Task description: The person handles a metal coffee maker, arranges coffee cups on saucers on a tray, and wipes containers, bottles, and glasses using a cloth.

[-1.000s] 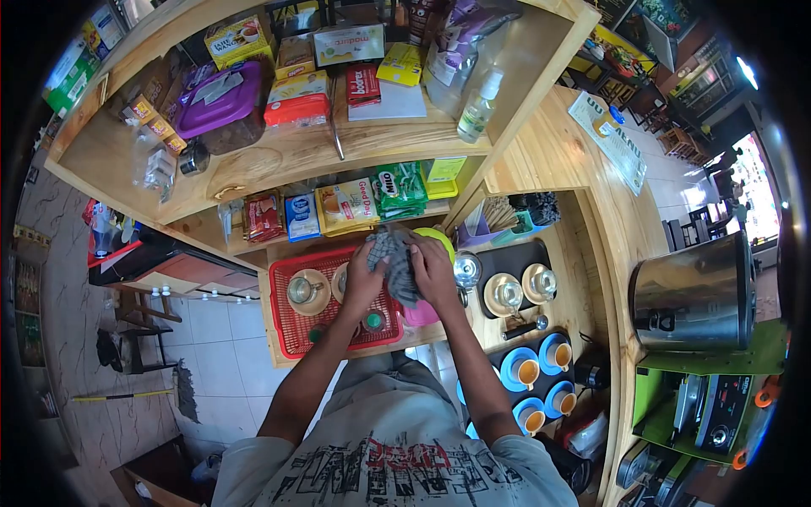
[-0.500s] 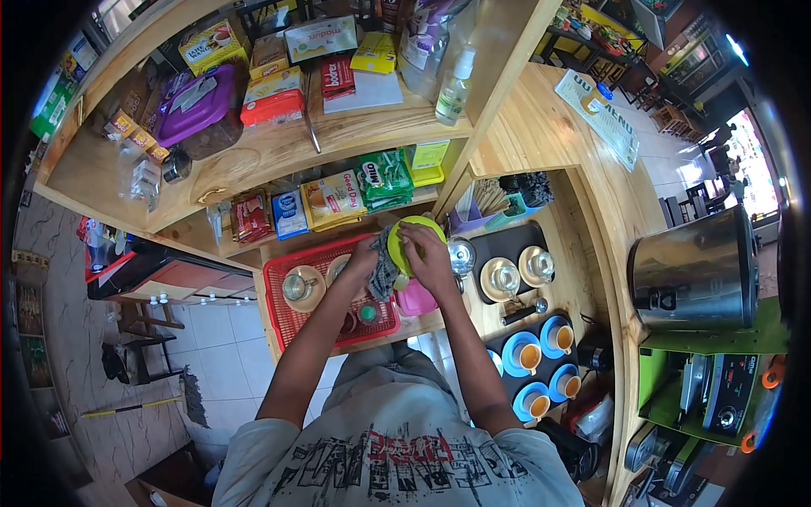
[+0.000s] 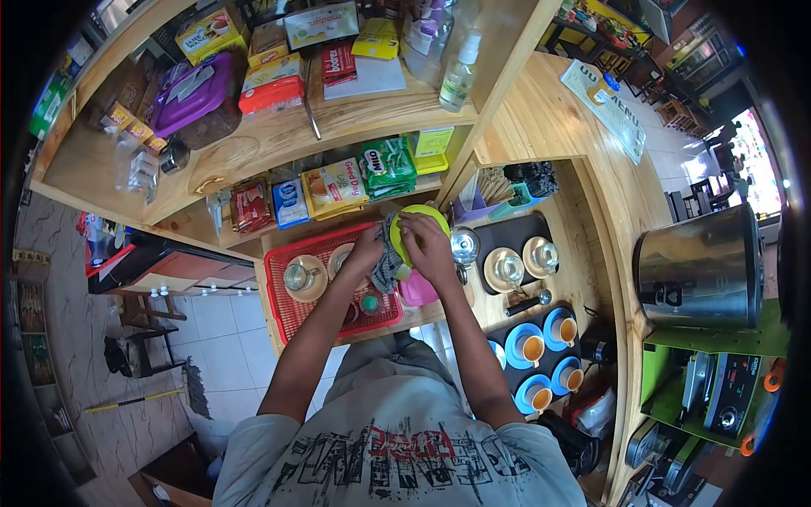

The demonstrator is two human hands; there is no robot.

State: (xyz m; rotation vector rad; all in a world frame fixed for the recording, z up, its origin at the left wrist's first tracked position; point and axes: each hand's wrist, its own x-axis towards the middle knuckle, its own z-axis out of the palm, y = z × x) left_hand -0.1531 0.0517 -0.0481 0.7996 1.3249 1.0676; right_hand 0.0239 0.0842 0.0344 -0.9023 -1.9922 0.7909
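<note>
My left hand (image 3: 366, 252) is closed on a grey checkered cloth (image 3: 386, 270), which hangs over the edge of the red basket. My right hand (image 3: 429, 251) grips a round yellow-green saucer (image 3: 428, 215), its fingers curled over the top face. The cloth touches the saucer's left side, and both hands are close together. Beneath them lies a pink container (image 3: 419, 291). Left of it, the red plastic basket (image 3: 280, 316) holds glass cups on wooden saucers (image 3: 313, 287) and a small green-capped jar (image 3: 369, 303).
To the right, a dark tray (image 3: 528, 230) carries glass cups on wooden saucers. Several orange-filled cups on blue saucers (image 3: 524, 332) stand nearer me. A black-handled tool (image 3: 521, 307) lies between them. Ahead, shelves (image 3: 363, 114) hold packets and a spray bottle (image 3: 460, 74). A large metal pot (image 3: 697, 270) stands far right.
The saucer and cloth have shifted slightly, with my hands still on them. The right-hand fingers have moved a little on the saucer. The whole view has moved slightly.
</note>
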